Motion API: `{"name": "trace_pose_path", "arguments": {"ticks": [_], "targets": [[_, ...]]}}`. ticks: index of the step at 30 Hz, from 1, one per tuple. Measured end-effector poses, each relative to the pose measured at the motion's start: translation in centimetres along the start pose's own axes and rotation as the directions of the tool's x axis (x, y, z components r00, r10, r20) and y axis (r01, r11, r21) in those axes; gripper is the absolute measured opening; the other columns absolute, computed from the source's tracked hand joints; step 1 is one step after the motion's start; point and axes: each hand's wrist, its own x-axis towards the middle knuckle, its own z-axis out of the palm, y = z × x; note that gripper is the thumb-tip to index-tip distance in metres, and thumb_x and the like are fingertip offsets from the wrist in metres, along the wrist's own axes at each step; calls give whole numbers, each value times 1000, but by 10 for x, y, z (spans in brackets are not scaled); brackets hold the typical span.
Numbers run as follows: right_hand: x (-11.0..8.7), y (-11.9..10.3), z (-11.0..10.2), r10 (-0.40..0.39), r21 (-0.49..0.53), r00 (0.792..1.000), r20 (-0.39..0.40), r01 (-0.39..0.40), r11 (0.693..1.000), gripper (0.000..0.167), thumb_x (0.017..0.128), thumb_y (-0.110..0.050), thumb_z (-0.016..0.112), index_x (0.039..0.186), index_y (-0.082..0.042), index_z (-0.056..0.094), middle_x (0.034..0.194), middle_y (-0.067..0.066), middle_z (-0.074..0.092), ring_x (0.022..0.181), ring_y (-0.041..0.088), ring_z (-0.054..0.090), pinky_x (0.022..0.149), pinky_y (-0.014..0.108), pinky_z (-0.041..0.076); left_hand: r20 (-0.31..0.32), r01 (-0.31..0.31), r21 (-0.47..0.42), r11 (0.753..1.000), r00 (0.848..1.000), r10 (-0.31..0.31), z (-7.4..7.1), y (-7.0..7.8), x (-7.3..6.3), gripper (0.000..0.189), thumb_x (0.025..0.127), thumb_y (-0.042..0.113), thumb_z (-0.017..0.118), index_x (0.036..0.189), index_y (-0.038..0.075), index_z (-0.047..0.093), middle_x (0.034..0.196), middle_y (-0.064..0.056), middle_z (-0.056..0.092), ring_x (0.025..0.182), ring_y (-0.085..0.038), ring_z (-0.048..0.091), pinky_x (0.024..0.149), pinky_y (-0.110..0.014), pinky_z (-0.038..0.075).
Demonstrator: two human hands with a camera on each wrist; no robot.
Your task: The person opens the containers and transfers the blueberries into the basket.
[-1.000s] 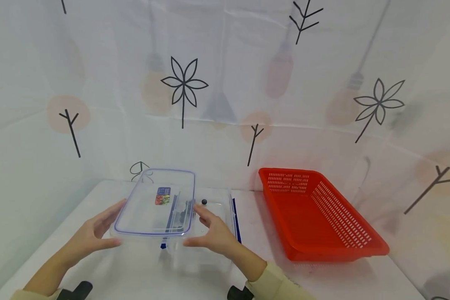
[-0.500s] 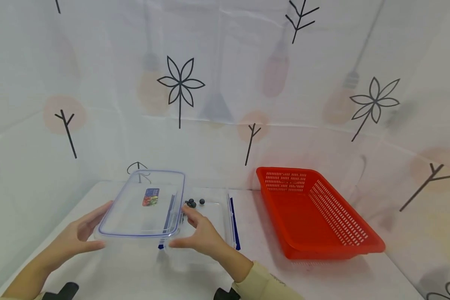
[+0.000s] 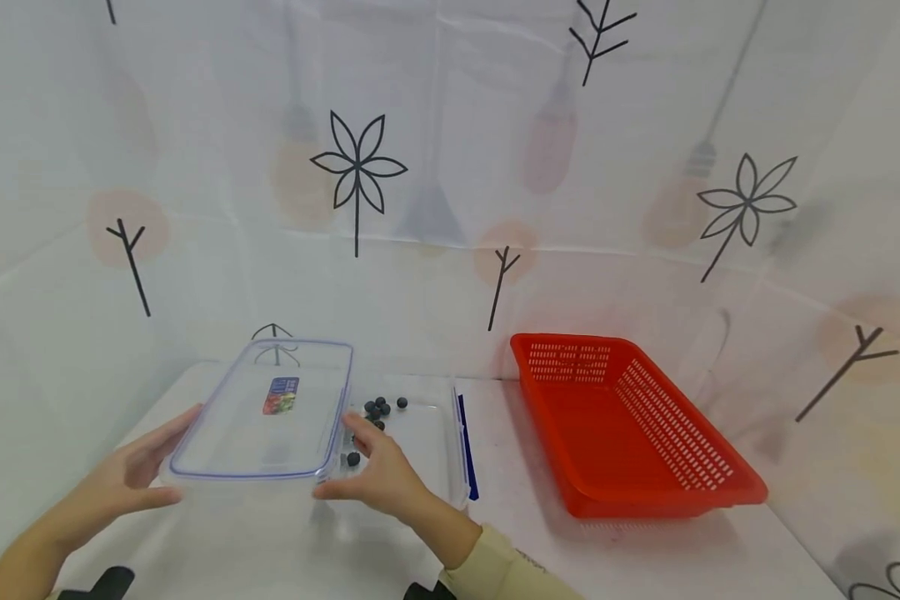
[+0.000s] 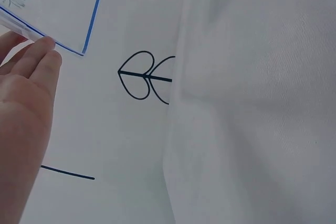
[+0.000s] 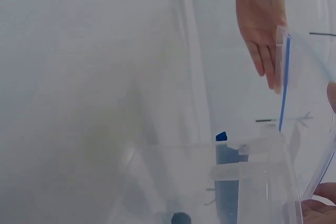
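Left hand [image 3: 137,477]: thumb and straight fingers spread wide, fingertips against the left edge of a clear, blue-rimmed lid [image 3: 228,437]. The lid sits between both hands. Right hand [image 3: 381,475]: likewise spread wide, at the lid's right edge; firmness of hold cannot be told. Just right, a clear box [image 3: 431,450] contains dark berries [image 3: 385,409]. Bare table [image 3: 508,533] separates it from the red basket [image 3: 596,500], far right.
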Motion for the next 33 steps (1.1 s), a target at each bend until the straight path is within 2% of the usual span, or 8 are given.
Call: {"name": "trace_pose_path", "arguments": {"ticks": [4, 7, 14, 18, 23, 27, 30, 33], "targets": [[1, -2, 5, -15, 14, 1000, -6, 15, 1000, 92, 66, -13, 85, 142, -4, 35, 149, 6, 27, 132, 25, 32, 104, 32, 33, 33, -40, -22, 999, 999, 41, -4, -1, -2, 79, 80, -22, 53, 146, -4, 14, 150, 12, 18, 129, 11, 21, 94, -9, 34], [2, -3, 8, -14, 30, 1000, -7, 14, 999, 92, 66, -12, 84, 143, -4, 34, 149, 6, 28, 131, 24, 34, 104, 33, 33, 49, -46, -50, 998, 998, 49, -7, -1, -4, 80, 80, -24, 51, 146, -4, 12, 152, 9, 14, 130, 9, 20, 94, -10, 35], [5, -6, 19, 7, 4, 1000, -28, -7, 1000, 91, 65, -14, 86, 142, -7, 37, 147, 2, 31, 132, 19, 33, 103, 23, 33, 39, -5, -84, 996, 999, 8, -15, -2, -10, 80, 82, -22, 49, 148, 2, 10, 151, 7, 10, 128, 9, 22, 93, -13, 38], [5, -9, 24, 27, 0, 999, -37, -27, 1000, 90, 64, -15, 86, 141, -8, 39, 146, 2, 33, 131, 18, 34, 101, 20, 33, 42, 5, -95, 995, 999, -1, -19, -2, -12, 81, 82, -22, 48, 149, 4, 9, 153, 5, 7, 127, 6, 25, 91, -15, 41], [7, -14, 31, 80, 20, 996, -43, -79, 997, 89, 64, -17, 86, 141, -13, 41, 145, -3, 35, 127, 19, 40, 98, 22, 38, 39, 18, -48, 999, 999, -16, -26, -3, -17, 80, 84, -20, 48, 149, 6, 9, 153, 8, 8, 125, 7, 27, 88, -16, 43], [9, -18, 39, 75, 63, 996, -50, -71, 995, 90, 63, -12, 86, 141, -11, 41, 146, -2, 33, 127, 17, 40, 97, 18, 38, 32, 31, -3, 1000, 999, -31, -33, -3, -20, 78, 86, -17, 47, 149, 7, 8, 151, 9, 11, 123, 8, 30, 85, -18, 46], [11, -21, 46, 66, 94, 996, -60, -60, 994, 91, 62, -7, 86, 140, -8, 40, 147, -1, 32, 127, 12, 38, 95, 13, 37, 2, 41, 37, 999, 999, -41, -38, -3, -24, 77, 86, -17, 48, 149, 6, 10, 152, 8, 13, 126, 8, 27, 88, -13, 40], [12, -23, 54, 70, 141, 995, -70, -60, 988, 90, 61, -2, 85, 140, -7, 41, 147, -1, 32, 127, 9, 38, 94, 12, 37, -18, 50, 36, 998, 999, -49, -44, -6, -29, 78, 85, -17, 48, 149, 6, 12, 153, 6, 12, 128, 8, 22, 90, -8, 33]]}}
